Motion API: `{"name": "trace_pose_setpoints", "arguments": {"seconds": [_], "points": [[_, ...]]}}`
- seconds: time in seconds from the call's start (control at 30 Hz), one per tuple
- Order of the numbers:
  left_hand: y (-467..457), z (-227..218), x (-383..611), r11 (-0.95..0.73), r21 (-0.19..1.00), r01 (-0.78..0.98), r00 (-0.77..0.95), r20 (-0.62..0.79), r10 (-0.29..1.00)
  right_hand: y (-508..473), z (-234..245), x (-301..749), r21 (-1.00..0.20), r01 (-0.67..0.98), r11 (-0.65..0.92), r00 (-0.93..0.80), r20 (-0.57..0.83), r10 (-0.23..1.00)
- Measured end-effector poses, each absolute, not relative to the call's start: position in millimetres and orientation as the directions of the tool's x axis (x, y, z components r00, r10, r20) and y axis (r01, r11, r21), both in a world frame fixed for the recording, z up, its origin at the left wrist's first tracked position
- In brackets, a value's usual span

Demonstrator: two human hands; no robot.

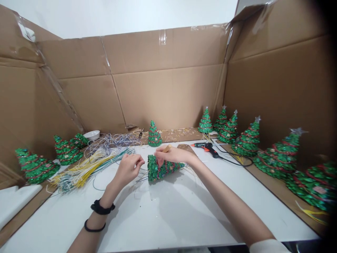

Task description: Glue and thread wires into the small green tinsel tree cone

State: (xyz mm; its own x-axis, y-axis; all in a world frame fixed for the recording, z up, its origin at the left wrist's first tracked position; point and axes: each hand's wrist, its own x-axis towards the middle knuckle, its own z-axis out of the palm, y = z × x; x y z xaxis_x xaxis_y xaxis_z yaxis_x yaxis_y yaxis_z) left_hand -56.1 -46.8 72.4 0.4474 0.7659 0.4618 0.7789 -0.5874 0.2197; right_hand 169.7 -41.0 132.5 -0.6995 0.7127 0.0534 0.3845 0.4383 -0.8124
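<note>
Left hand [129, 169]: fingers pinched together just beside the base of the tree, thin wire near them, can't tell if it has hold of any. Two black bands [99, 207] on that wrist.

Right hand [172, 154]: fingers curled over the top of the tree, gripping it. Small tan stick [166, 148] shows at the fingers, too small to identify.

Green sequin tree [163, 169]: cone on its side between the hands, above the middle of the white counter [168, 218], base toward left hand, tip pointing right. Can't tell if it touches the counter.

Left of it: loose bundles of yellow, green and white wires [79, 173] lie on the counter, with a tangle of grey wire [110, 140] behind them.

Right of it: black and orange glue gun [204, 147], cord [237, 162] trailing right.

Farther out: finished sequin trees [279, 156] stand along the left, back and right edges, one [154, 135] at back center. White bowl [91, 135] back left. Cardboard walls [168, 84] surround the counter.
</note>
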Motion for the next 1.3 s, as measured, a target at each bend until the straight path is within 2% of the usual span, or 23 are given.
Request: {"name": "trace_pose_setpoints", "arguments": {"seconds": [0.13, 0.3, 0.4, 0.6, 0.77, 0.83, 0.9, 0.97, 1.03, 1.1, 1.23, 1.3], "points": [[-48, 77, -60, -0.577, 0.071, 0.814, 0.466, 0.516, 0.719, -42, 131, 167, -0.828, 0.376, 0.415, -0.655, 0.08, 0.751], [-50, 81, -64, -0.568, -0.209, 0.796, 0.585, 0.506, 0.634, -43, 131, 165, -0.857, 0.367, 0.361, -0.611, 0.07, 0.789], [-49, 82, -70, -0.579, -0.242, 0.779, 0.617, 0.465, 0.635, -42, 129, 164, -0.859, 0.349, 0.375, -0.61, 0.096, 0.787], [-36, 77, -95, -0.61, -0.098, 0.787, 0.584, 0.441, 0.682, -43, 129, 163, -0.834, 0.368, 0.41, -0.615, 0.113, 0.781], [-28, 79, -130, -0.552, 0.01, 0.833, 0.489, 0.453, 0.746, -57, 154, 177, -0.824, 0.361, 0.437, -0.598, 0.155, 0.786], [-26, 81, -145, -0.533, 0.061, 0.844, 0.43, 0.518, 0.74, -61, 166, 187, -0.826, 0.321, 0.463, -0.545, 0.239, 0.804], [-25, 80, -157, -0.495, 0.131, 0.859, 0.303, 0.65, 0.697, -62, 174, 200, -0.803, 0.338, 0.492, -0.45, 0.321, 0.833], [-25, 78, -164, -0.413, 0.2, 0.888, 0.116, 0.773, 0.624, -55, 175, 213, -0.728, 0.462, 0.506, -0.356, 0.37, 0.858], [-26, 74, -167, -0.312, 0.263, 0.913, -0.052, 0.833, 0.551, -44, 168, 224, -0.597, 0.645, 0.477, -0.291, 0.385, 0.876], [-27, 72, -166, -0.247, 0.314, 0.917, -0.156, 0.851, 0.502, -30, 155, 232, -0.469, 0.786, 0.403, -0.268, 0.329, 0.905], [-29, 71, -161, -0.235, 0.375, 0.897, -0.228, 0.847, 0.48, -8, 122, 231, -0.293, 0.924, 0.246, -0.26, -0.009, 0.966], [-31, 72, -157, -0.252, 0.396, 0.883, -0.24, 0.842, 0.484, -2, 107, 225, -0.261, 0.942, 0.211, -0.229, -0.042, 0.972]]}}
